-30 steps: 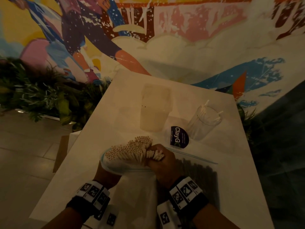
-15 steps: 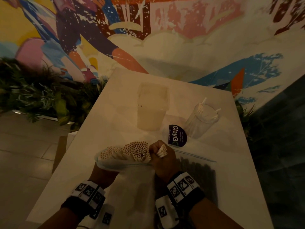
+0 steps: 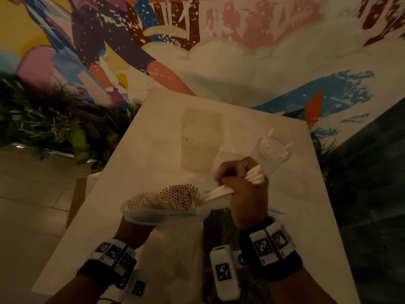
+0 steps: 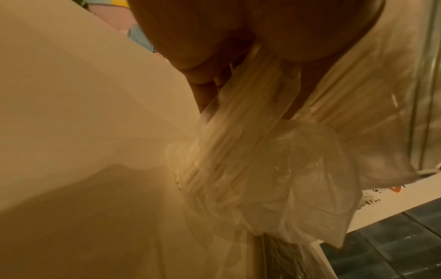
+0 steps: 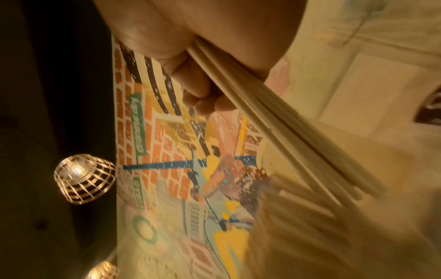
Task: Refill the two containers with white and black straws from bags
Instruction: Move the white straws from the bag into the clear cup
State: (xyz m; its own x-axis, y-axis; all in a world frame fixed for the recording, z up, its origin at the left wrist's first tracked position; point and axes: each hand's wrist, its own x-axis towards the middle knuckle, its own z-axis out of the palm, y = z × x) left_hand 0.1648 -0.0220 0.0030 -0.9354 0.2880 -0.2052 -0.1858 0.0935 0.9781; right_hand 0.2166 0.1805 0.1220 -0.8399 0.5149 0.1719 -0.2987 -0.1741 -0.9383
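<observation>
My left hand (image 3: 133,229) grips a clear zip bag (image 3: 157,212) full of white straws (image 3: 166,195) from below, its mouth facing the far side. In the left wrist view my fingers (image 4: 203,81) curl round the bag (image 4: 298,169). My right hand (image 3: 243,189) grips a bunch of white straws (image 3: 255,175), lifted partly clear of the bag; in the right wrist view the straws (image 5: 274,120) run through the fist. A clear container (image 3: 271,154) with a few white straws stands just beyond the right hand. A frosted container (image 3: 200,141) stands at the table's middle. A bag of black straws (image 3: 219,233) lies under my right wrist.
The white table (image 3: 306,205) drops to a dark floor on the right and a tiled floor on the left. Green plants (image 3: 43,126) and a painted wall (image 3: 241,51) stand behind it. A cage lamp (image 5: 83,179) shows in the right wrist view.
My right hand has pulled a bunch of white straws up and out of the bag, moving away and to the right toward the clear container. The left hand still holds the bag.
</observation>
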